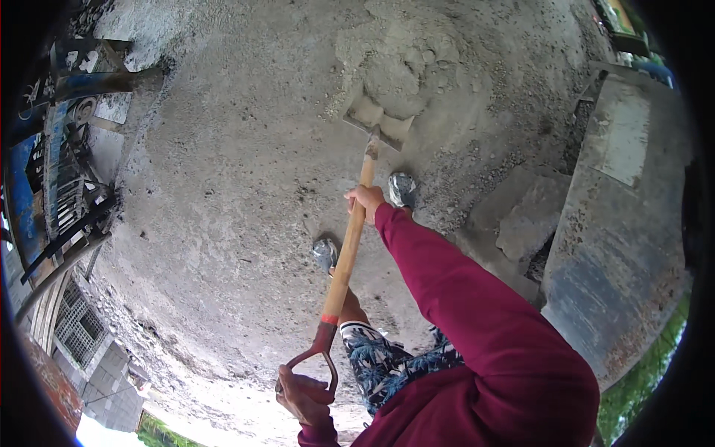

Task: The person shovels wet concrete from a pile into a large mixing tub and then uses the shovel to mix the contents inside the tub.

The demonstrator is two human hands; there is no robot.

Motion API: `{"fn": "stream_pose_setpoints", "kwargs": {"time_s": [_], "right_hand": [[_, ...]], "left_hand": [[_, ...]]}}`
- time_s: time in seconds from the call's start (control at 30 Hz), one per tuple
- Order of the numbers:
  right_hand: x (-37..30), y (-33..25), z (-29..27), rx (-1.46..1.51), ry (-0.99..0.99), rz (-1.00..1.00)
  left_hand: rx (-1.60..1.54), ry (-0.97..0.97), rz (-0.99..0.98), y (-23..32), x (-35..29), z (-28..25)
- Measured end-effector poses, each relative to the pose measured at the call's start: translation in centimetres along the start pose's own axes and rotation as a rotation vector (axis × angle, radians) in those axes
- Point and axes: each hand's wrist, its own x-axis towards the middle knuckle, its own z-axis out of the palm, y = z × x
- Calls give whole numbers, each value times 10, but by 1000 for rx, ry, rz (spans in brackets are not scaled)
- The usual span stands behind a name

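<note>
A shovel (347,261) with a wooden shaft slants across the middle of the view. My left hand (304,396) is closed around the grip of its dark red D-shaped handle, low in the picture. Farther up, my right hand (366,201) wraps round the shaft below the blade, with that arm stretched forward. The square metal blade (395,128) rests at the near edge of a heap of grey sand and gravel (410,63). Some pale material seems to lie on the blade, though how much is hard to make out.
My shoes (402,189) stand on rough grey ground on either side of the shaft. A large worn metal sheet or trough (622,216) lies at the right, beside broken slabs (525,212). Blue rusty machinery (56,164) stands at the left, with grey blocks (112,387) nearer.
</note>
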Motion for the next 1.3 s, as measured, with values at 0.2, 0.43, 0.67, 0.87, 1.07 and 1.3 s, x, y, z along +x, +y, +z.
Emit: {"fn": "stream_pose_setpoints", "kwargs": {"time_s": [0.2,0.43,0.67,0.87,1.07,1.3], "right_hand": [[73,-44,-40,-87,87,-152],[78,16,-62,-45,74,-198],[-29,58,-83,-8,85,-173],[-151,37,-102,112,34,-282],[-337,-58,-125,122,59,-499],[-539,-179,-174,316,-110,-959]], "left_hand": [[-404,-91,-147,-86,71,90],[-528,-117,-154,-177,101,65],[-546,-101,-177,-201,26,-17],[-485,-141,47,-160,-59,-90],[-337,-225,164,-69,-152,-144],[-301,-474,770,22,-218,-170]]}}
